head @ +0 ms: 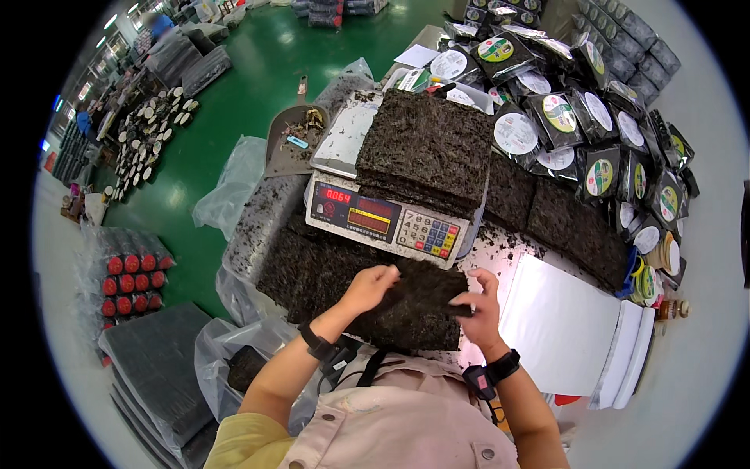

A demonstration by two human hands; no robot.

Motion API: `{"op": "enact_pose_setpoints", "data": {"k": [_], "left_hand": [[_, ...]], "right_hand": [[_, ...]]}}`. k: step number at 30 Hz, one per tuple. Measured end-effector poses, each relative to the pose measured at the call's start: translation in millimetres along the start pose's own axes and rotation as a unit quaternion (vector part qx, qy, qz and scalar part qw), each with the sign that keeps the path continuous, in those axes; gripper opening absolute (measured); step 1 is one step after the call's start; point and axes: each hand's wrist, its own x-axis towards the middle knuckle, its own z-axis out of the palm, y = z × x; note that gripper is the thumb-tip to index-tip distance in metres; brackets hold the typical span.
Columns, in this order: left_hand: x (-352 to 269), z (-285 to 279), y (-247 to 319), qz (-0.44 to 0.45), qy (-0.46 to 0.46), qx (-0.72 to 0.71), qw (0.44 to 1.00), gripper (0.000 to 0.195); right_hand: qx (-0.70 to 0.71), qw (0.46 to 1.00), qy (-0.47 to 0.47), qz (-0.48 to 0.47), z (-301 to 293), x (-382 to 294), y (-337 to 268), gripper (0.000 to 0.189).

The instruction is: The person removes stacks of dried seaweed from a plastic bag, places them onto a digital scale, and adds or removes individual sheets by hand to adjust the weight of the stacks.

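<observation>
My left hand [370, 288] pinches the upper left part of a dark dried seaweed sheet [430, 287]. At its right edge, the fingers of my right hand [481, 306] grip the same sheet, slightly blurred. Below the sheet lies a stack of seaweed [316, 269] on the table, reaching out to the left. Just beyond my hands stands an electronic weighing scale [381, 220] with lit red digits and a keypad. A thick square seaweed stack [428, 146] rests on the scale's metal pan [345, 132] and hangs over part of its panel.
Packaged black pouches [556, 114] with round labels are heaped at the back right. More seaweed stacks [577, 225] lie beside them. White sheets [562, 328] cover the table's right side. A dustpan [296, 138] holds scraps. Plastic bags [234, 182] hang along the left edge.
</observation>
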Motion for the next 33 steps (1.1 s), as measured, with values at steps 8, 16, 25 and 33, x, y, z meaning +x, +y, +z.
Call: {"op": "enact_pose_setpoints", "data": {"k": [8, 16, 25, 33], "left_hand": [[-15, -10, 71, -0.014, 0.001, -0.218, 0.976, 0.039], [1, -21, 84, 0.185, 0.127, 0.136, 0.965, 0.04], [74, -74, 141, 0.31, 0.266, 0.373, 0.833, 0.057], [101, -73, 161, 0.295, 0.242, -0.12, 0.917, 0.036]], "right_hand": [[-0.11, 0.989, 0.095, -0.031, 19, -5, 8, 0.026], [0.203, 0.934, -0.079, 0.283, 15, 10, 15, 0.025], [0.254, 0.917, -0.141, 0.273, -24, 64, -6, 0.022], [0.305, 0.933, -0.062, 0.183, -70, 147, 4, 0.027]]}}
